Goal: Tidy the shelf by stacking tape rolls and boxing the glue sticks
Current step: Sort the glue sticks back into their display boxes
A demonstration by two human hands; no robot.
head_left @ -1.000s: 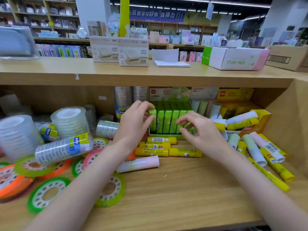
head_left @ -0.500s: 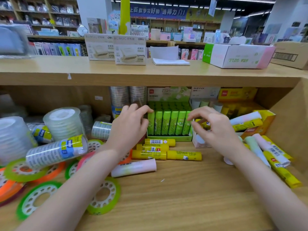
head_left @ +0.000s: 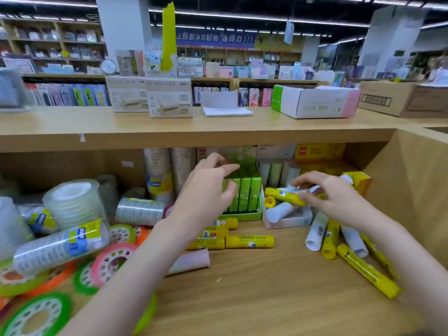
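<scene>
My left hand (head_left: 208, 190) hovers with fingers apart at the front of the green box (head_left: 242, 216), which holds upright green glue sticks (head_left: 244, 192). My right hand (head_left: 334, 197) pinches a yellow glue stick (head_left: 283, 196) lying across the small white box (head_left: 288, 221), with a white stick (head_left: 278, 212) under it. Loose yellow glue sticks (head_left: 249, 241) lie before the green box. More loose sticks (head_left: 366, 272) are scattered at the right. Clear tape roll stacks (head_left: 72, 202) and coloured tape rings (head_left: 114, 260) clutter the left.
The upper shelf board (head_left: 194, 132) hangs just above both hands. The wooden side wall (head_left: 412, 180) closes the right. A yellow box (head_left: 358, 180) stands at the back right. Tall tape stacks (head_left: 157, 170) stand behind the left hand. A pink-white stick (head_left: 191, 261) lies near my left forearm.
My right hand has moved right from the green box to the white box and closed on a yellow glue stick. My left hand has risen slightly at the green box.
</scene>
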